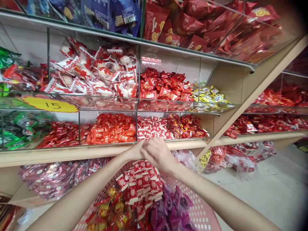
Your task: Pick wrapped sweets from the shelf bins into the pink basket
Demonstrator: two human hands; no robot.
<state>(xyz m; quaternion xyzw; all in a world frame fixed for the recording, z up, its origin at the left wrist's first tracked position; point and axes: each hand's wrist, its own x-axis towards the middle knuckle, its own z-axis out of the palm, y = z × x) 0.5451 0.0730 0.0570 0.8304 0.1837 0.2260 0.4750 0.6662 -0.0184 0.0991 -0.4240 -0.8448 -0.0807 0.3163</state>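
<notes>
My left hand (135, 150) and my right hand (157, 152) are pressed together above the far rim of a pink perforated basket (203, 208), with fingers closed. Whatever may be between them is hidden. Just beneath them, small red-and-white wrapped candies (141, 183) form a heap in the basket. Beside that heap are purple-wrapped candies (172, 205) on the right and golden candies with red wrapper ends (113, 208) on the left. Directly beyond my hands, a clear shelf bin holds similar red-and-white candies (154, 126).
A wooden shelf edge (101, 150) runs just behind my hands. Orange-red packets (112, 130) fill a neighbouring bin, with red candies (168, 85) above. A yellow price tag (50, 104) reads 15. Bagged candies (51, 179) lie below the shelf, and pale floor (269, 183) shows at right.
</notes>
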